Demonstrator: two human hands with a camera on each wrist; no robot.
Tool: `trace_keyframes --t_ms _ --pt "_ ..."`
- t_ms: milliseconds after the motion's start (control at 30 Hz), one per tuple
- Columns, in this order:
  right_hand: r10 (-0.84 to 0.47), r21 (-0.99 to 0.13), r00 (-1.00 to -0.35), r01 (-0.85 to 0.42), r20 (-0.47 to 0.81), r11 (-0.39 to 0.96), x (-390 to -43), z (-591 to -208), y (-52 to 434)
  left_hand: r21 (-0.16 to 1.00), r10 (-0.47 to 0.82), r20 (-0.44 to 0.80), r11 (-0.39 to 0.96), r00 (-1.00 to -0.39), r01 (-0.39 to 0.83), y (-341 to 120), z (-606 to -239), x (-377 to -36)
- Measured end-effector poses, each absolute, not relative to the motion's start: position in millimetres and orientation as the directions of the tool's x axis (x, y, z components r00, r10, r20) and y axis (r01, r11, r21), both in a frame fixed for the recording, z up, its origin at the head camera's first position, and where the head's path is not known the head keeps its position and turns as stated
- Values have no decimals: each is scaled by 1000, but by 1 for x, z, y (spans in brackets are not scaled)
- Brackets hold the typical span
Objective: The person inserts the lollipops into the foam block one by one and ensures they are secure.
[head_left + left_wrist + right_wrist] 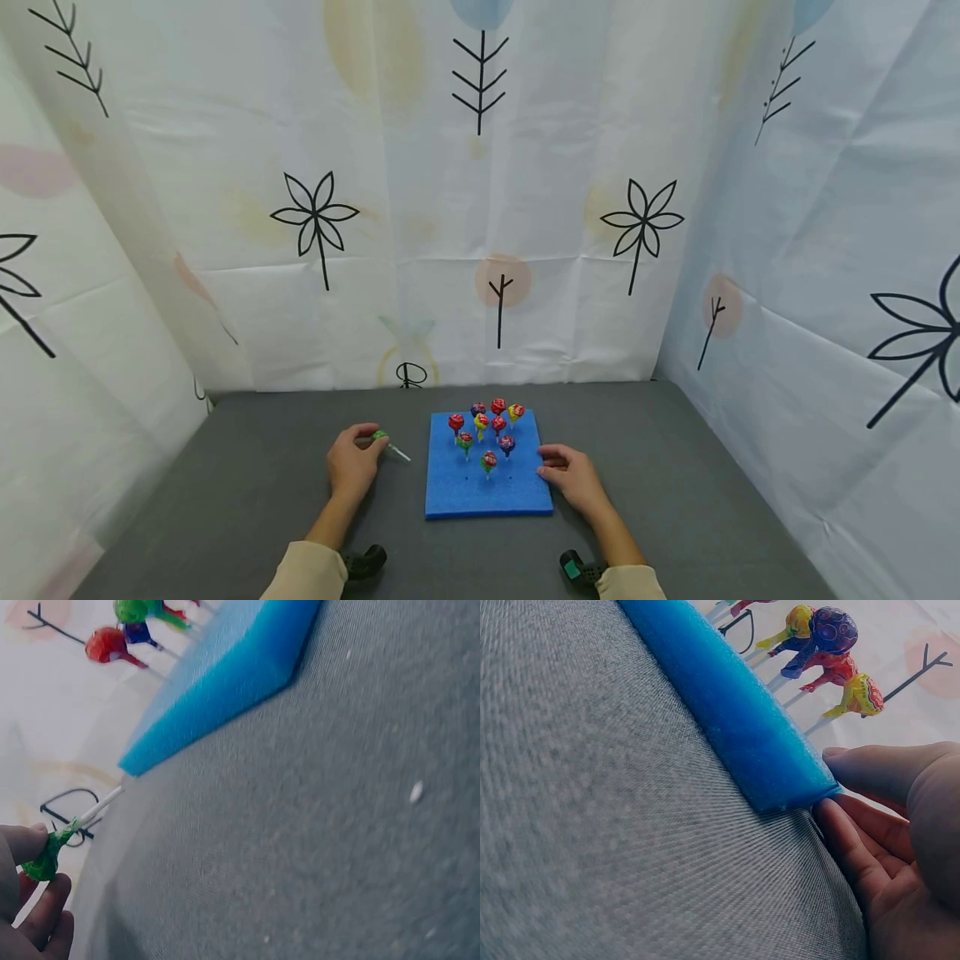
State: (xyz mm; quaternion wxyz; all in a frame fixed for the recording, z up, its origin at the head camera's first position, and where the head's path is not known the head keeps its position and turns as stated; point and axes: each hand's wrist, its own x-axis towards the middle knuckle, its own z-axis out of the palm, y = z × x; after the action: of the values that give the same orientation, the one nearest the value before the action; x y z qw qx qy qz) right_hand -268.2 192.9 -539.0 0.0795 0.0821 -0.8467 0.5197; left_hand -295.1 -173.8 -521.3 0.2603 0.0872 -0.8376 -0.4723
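Note:
A blue foam pad lies on the grey table, with several wrapped lollipops standing upright in its far half. My left hand rests left of the pad and pinches a green-wrapped lollipop; its white stick points toward the pad. My right hand rests at the pad's right edge. In the right wrist view its thumb and fingers touch the blue foam's side edge.
The grey cloth table is walled on three sides by a white curtain printed with black leaf shapes. Holes show in the near half of the pad. Black wrist mounts sit at the bottom of the head view.

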Motion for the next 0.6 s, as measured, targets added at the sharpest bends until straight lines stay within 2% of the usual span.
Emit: trace_keyframes --t_ms 600 --pt "-53 -862 -972 -228 230 452 -268 -540 193 863 -318 400 447 -860 236 -152 -510 -278"
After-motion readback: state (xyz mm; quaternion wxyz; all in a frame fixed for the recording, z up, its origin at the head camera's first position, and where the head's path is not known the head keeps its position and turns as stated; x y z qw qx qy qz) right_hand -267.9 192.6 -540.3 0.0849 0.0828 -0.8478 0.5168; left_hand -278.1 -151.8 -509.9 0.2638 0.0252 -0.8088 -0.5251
